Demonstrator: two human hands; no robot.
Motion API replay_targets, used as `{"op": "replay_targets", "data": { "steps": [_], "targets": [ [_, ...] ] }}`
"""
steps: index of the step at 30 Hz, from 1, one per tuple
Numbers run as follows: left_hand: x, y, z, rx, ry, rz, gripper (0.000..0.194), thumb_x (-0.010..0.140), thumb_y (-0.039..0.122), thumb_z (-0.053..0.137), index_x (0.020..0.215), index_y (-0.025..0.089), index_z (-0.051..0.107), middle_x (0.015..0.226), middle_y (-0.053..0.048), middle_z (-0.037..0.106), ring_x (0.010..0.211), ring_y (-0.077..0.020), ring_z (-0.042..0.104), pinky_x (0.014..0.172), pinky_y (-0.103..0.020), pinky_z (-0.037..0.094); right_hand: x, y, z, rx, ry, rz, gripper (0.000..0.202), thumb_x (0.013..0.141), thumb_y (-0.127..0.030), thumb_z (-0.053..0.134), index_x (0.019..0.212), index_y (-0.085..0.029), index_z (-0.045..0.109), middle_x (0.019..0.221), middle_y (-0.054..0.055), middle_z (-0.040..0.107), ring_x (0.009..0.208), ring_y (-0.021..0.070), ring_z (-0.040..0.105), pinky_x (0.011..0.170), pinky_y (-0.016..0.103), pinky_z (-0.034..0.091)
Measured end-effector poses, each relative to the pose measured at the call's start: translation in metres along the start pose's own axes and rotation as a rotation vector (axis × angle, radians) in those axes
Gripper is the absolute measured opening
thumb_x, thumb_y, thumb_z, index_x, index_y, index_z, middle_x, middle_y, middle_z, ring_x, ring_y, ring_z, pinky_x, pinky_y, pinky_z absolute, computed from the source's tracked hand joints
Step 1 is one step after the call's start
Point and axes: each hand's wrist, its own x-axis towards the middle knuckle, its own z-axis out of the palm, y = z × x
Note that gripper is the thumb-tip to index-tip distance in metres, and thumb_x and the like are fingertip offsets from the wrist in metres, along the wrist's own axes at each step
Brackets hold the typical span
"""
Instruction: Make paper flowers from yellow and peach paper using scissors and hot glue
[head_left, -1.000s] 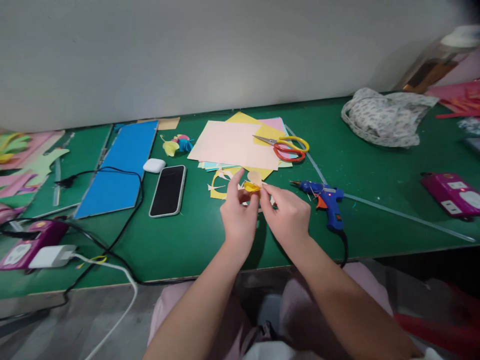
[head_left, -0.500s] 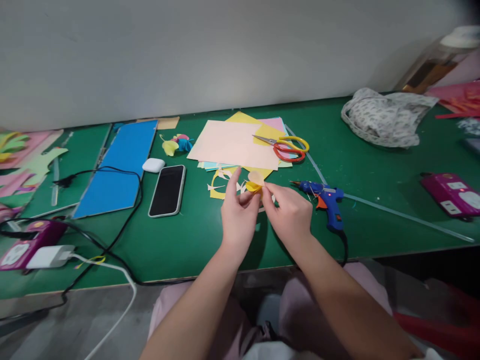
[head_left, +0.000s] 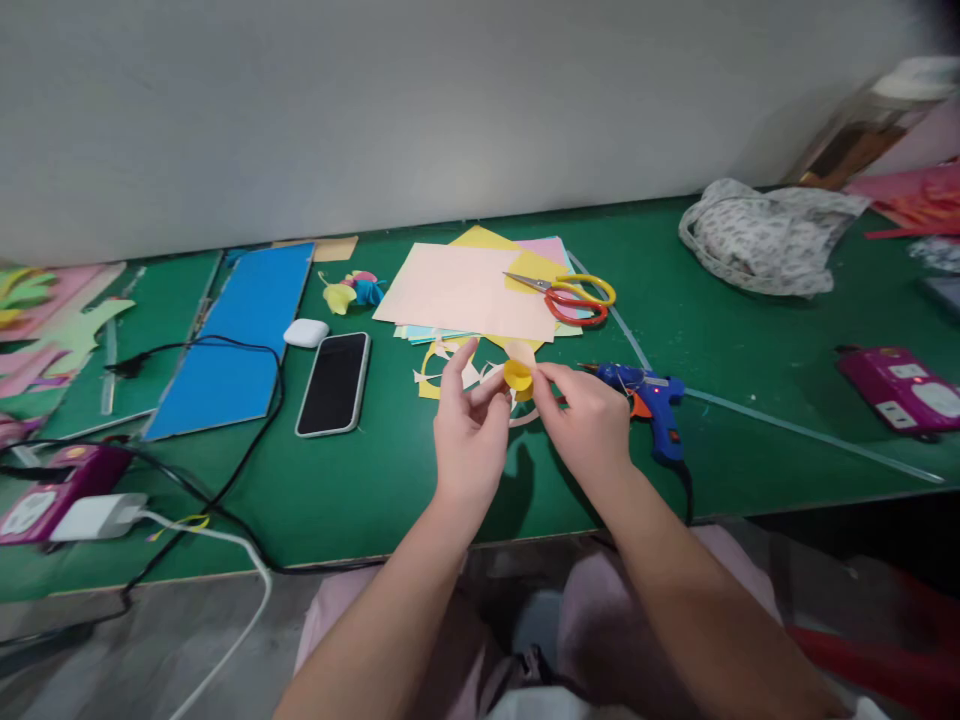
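Note:
Between my two hands is a small paper piece, a curled yellow part point(head_left: 517, 376) with a pale pink rounded part point(head_left: 522, 352) behind it. My right hand point(head_left: 589, 415) pinches its right side with thumb and fingertips. On the other side, my left hand point(head_left: 472, 435) has its fingers apart, the index raised; its fingertips reach the yellow edge, though whether they touch it I cannot tell. Cut paper scraps point(head_left: 431, 375) lie just beyond my left fingers. A blue glue gun point(head_left: 660, 405) rests right of my right hand. Red-and-yellow scissors point(head_left: 574, 295) lie on stacked coloured paper point(head_left: 457, 285).
On the green table point(head_left: 405, 500) are a phone point(head_left: 334, 385), a white earbud case point(head_left: 306, 333), a blue board point(head_left: 236, 340) and small paper shapes point(head_left: 352, 290). Black cable point(head_left: 274, 400) runs at left. Purple power sockets point(head_left: 900, 390) and a cloth bundle point(head_left: 772, 240) sit at right.
The yellow part has turned to face upward and shows rounder. My left thumb and fingers have drawn apart from it, moving slightly left, while my right hand keeps its pinch.

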Motion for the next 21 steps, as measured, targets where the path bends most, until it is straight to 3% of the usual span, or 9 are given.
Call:
{"op": "replay_targets", "data": {
  "steps": [6, 11, 16, 21],
  "targets": [
    [0.002, -0.004, -0.005, 0.068, 0.012, 0.038, 0.051, 0.077, 0.016, 0.056, 0.125, 0.024, 0.042, 0.098, -0.003, 0.069, 0.094, -0.0140, 0.065, 0.082, -0.025, 0.054, -0.001, -0.002, 0.000, 0.003, -0.034, 0.023, 0.021, 0.086, -0.024, 0.049, 0.083, -0.017, 0.069, 0.071, 0.003, 0.072, 0.059, 0.0136, 0.064, 0.056, 0.022, 0.041],
    [0.012, -0.011, -0.021, 0.217, 0.032, -0.017, 0.029, 0.074, 0.029, 0.062, 0.101, 0.021, 0.059, 0.084, -0.002, 0.069, 0.076, -0.0150, 0.066, 0.068, -0.027, 0.056, -0.004, -0.008, 0.003, 0.066, -0.121, 0.059, 0.022, 0.087, -0.027, 0.049, 0.085, -0.018, 0.069, 0.072, 0.004, 0.072, 0.061, 0.0148, 0.064, 0.056, 0.024, 0.043],
    [0.023, -0.014, -0.052, 0.289, -0.002, -0.094, 0.029, 0.072, 0.032, 0.063, 0.097, 0.018, 0.060, 0.073, -0.001, 0.067, 0.063, -0.0138, 0.064, 0.061, -0.027, 0.054, -0.001, -0.012, -0.005, 0.332, -0.228, 0.180, 0.020, 0.085, -0.032, 0.052, 0.085, -0.020, 0.069, 0.082, 0.003, 0.072, 0.067, 0.0148, 0.065, 0.058, 0.023, 0.048],
    [0.030, -0.007, -0.092, 0.655, -0.102, -0.054, 0.025, 0.073, 0.030, 0.058, 0.096, 0.021, 0.063, 0.074, -0.001, 0.069, 0.068, -0.0159, 0.064, 0.063, -0.026, 0.048, 0.004, -0.028, -0.046, 0.707, -0.337, 0.251, 0.016, 0.085, -0.028, 0.054, 0.082, -0.023, 0.069, 0.084, 0.000, 0.072, 0.075, 0.0139, 0.066, 0.060, 0.021, 0.053]
  ]
}}
